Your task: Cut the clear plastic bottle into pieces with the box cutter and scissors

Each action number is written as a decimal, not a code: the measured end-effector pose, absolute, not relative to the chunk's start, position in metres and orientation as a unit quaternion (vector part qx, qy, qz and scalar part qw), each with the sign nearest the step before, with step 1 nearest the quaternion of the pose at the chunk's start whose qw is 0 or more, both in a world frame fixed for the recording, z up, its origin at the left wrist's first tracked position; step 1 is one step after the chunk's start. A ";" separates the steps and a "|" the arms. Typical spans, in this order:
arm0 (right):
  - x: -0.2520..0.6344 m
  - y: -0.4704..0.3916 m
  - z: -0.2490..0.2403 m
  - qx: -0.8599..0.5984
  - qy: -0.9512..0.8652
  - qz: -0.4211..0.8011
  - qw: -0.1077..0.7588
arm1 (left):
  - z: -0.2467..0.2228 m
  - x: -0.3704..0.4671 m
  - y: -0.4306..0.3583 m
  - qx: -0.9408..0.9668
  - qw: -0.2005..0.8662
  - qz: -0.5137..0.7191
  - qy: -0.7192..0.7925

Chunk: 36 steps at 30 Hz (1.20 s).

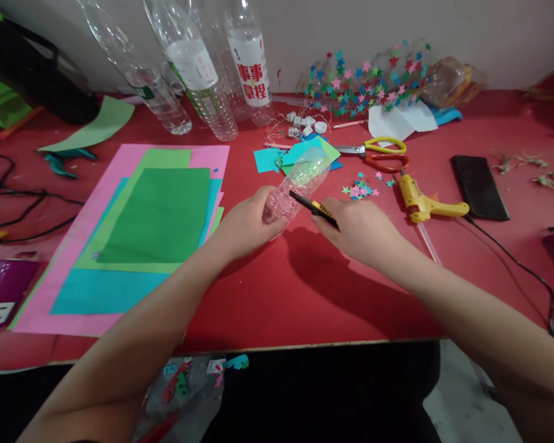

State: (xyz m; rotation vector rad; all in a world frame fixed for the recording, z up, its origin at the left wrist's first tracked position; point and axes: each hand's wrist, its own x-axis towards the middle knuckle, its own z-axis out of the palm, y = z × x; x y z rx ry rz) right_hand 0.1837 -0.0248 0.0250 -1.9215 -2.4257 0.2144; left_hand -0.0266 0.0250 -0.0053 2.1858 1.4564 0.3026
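A clear plastic bottle (290,195) lies tilted over the middle of the red table. My left hand (252,221) is wrapped round its near end. In my right hand (356,229) is a black and yellow utility knife (314,207), its dark tip at the side of the bottle. Whether the tip touches the plastic or has cut it, I cannot tell. Behind the bottle's far end lie blue and green paper scraps (311,154). Small paper stars (361,187) are scattered beyond my right hand.
Stacked coloured sheets (159,215) lie left on the red table (277,295). Upright bottles (252,67) stand at the back. Scissors (385,154), a yellow glue gun (427,203) with a cord and a black phone (480,186) lie right. A star-covered bottle (369,80) is by the wall.
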 end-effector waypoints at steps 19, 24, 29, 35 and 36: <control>0.197 -0.006 0.037 -0.547 -0.828 0.110 -0.052 | 0.001 -0.019 0.023 0.843 0.186 0.058 0.501; 0.189 -0.016 0.028 -0.556 -0.830 0.021 -0.039 | 0.004 -0.015 0.023 0.852 0.171 0.044 0.493; 0.194 -0.018 0.033 -0.542 -0.836 0.064 -0.065 | 0.002 -0.007 0.014 0.860 0.134 0.040 0.490; 0.195 -0.011 0.037 -0.542 -0.834 0.063 -0.084 | 0.002 0.003 0.001 0.858 0.083 0.033 0.506; 0.193 -0.011 0.039 -0.544 -0.832 0.064 -0.087 | 0.002 0.003 0.001 0.857 0.084 0.034 0.508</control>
